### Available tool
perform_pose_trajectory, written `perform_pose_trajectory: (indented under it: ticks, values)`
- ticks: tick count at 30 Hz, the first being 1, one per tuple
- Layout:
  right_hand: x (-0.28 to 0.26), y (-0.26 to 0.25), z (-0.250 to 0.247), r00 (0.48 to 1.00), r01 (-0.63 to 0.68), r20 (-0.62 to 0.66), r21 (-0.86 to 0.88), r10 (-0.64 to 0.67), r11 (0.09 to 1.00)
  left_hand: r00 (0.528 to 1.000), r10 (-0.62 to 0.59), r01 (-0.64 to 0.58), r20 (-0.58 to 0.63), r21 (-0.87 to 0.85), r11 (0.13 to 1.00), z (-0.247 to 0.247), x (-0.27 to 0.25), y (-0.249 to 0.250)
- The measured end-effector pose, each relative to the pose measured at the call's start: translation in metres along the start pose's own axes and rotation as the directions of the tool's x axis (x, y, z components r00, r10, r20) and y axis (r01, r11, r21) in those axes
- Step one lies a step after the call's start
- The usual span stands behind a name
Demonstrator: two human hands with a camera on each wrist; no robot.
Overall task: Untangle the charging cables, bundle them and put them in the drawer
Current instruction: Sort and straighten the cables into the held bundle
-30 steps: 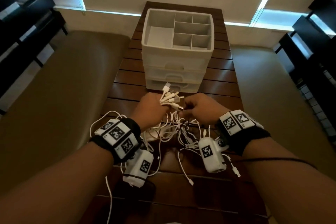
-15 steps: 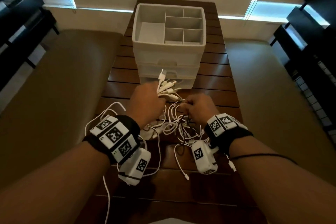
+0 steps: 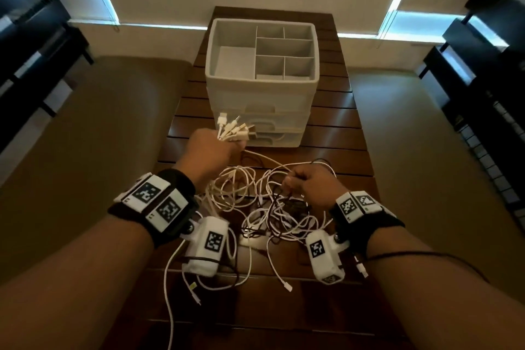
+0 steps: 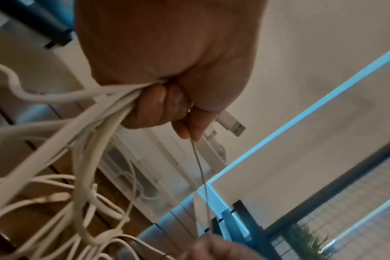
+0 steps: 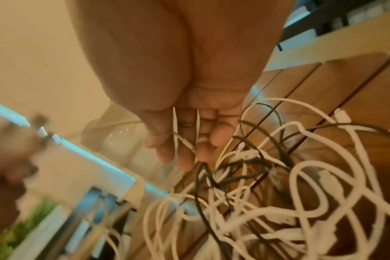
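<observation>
A tangle of white and black charging cables [image 3: 272, 207] lies on the wooden table [image 3: 335, 133]. My left hand [image 3: 210, 156] grips a bunch of the cables in its fist, their plug ends [image 3: 235, 129] fanning out above it toward the drawer unit. In the left wrist view the left hand [image 4: 167, 98] clamps the white cords [image 4: 100, 109], with a USB plug [image 4: 230, 123] sticking out. My right hand [image 3: 309, 182] pinches a thin cable [image 3: 267, 160] stretched from the left fist. In the right wrist view thin cords run across the fingers [image 5: 185, 139] of my right hand.
A white drawer unit [image 3: 261, 99] stands at the table's far middle, its top tray [image 3: 216, 37] split into compartments, its drawers closed. Beige benches [image 3: 85, 150] flank the table. Dark shelving [image 3: 483, 79] stands at right and left. Loose cable ends [image 3: 288, 287] trail toward me.
My left hand has lifted the bunch of plug ends up and left. My right hand has drawn away to the right, pulling one thin cable taut between the hands.
</observation>
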State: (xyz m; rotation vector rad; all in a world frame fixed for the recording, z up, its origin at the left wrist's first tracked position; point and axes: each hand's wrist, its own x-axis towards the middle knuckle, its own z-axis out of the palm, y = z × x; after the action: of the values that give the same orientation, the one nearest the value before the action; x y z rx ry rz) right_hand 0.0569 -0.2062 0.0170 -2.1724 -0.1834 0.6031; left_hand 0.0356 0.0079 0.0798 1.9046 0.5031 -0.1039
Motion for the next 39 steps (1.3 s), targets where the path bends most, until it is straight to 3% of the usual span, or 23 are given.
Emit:
perform_pose_trajectory:
  ticks: [3, 7, 9, 12, 15, 18, 21, 24, 26, 28, 29, 31, 32, 35, 39]
  values:
    - [-0.004, -0.009, -0.01, 0.998, -0.011, -0.051, 0.204, 0.022, 0.979, 0.998, 0.02, -0.019, -0.053, 0.022, 1.0, -0.007, 0.002, -0.01]
    - [-0.01, -0.016, -0.027, 0.983, 0.084, -0.181, 0.284, -0.033, 0.955, 0.983, 0.046, -0.041, -0.18, 0.032, 0.999, -0.022, -0.002, -0.005]
    - [-0.014, -0.017, -0.033, 0.98, 0.112, -0.189, 0.241, -0.067, 0.964, 0.967, 0.053, -0.041, -0.248, 0.053, 0.998, -0.04, -0.006, 0.006]
    - [-0.02, -0.022, -0.028, 0.994, 0.104, 0.034, 0.058, -0.106, 0.993, 0.967, 0.161, -0.089, -0.196, 0.333, 0.939, -0.063, -0.014, 0.03]
    - [-0.026, -0.031, 0.003, 0.929, 0.192, 0.353, -0.201, -0.112, 0.961, 0.954, 0.277, -0.169, -0.117, 0.555, 0.815, -0.072, -0.029, 0.057]
    - [-0.031, -0.032, 0.037, 0.814, 0.319, 0.57, -0.278, -0.111, 0.906, 0.94, 0.325, -0.224, -0.102, 0.534, 0.815, -0.075, -0.04, 0.075]
    - [-0.034, -0.028, 0.051, 0.739, 0.364, 0.673, -0.361, -0.03, 0.859, 0.969, 0.243, -0.199, -0.034, 0.473, 0.858, -0.07, -0.042, 0.071]
    - [-0.031, -0.018, 0.038, 0.73, 0.199, 0.677, -0.342, 0.094, 0.918, 0.993, 0.006, -0.056, 0.119, 0.423, 0.904, -0.062, -0.032, 0.045]
    - [-0.026, -0.011, 0.011, 0.819, 0.079, 0.567, -0.261, 0.087, 0.962, 0.968, -0.149, 0.061, 0.204, 0.384, 0.921, -0.062, -0.025, 0.023]
    - [-0.021, -0.002, -0.026, 0.946, -0.042, 0.313, -0.15, 0.088, 0.988, 0.944, -0.227, 0.103, 0.237, 0.444, 0.89, -0.065, -0.021, 0.009]
    - [-0.019, 0.006, -0.045, 0.982, -0.115, 0.144, -0.084, 0.126, 0.99, 0.941, -0.24, 0.101, 0.239, 0.479, 0.872, -0.066, -0.02, 0.006]
    - [-0.015, 0.025, -0.075, 0.956, -0.27, -0.119, 0.012, 0.269, 0.963, 0.943, -0.246, 0.107, 0.224, 0.496, 0.861, -0.068, -0.017, 0.003]
    - [-0.013, 0.037, -0.083, 0.924, -0.345, -0.168, 0.012, 0.342, 0.938, 0.947, -0.244, 0.117, 0.21, 0.483, 0.868, -0.068, -0.016, 0.003]
    - [-0.009, 0.067, -0.086, 0.844, -0.537, -0.08, -0.117, 0.531, 0.836, 0.962, -0.194, 0.095, 0.194, 0.426, 0.9, -0.058, -0.014, 0.005]
    - [-0.021, 0.086, -0.062, 0.74, -0.554, 0.088, -0.482, 0.667, 0.678, 0.958, -0.171, 0.067, 0.23, 0.4, 0.914, -0.039, -0.015, 0.0]
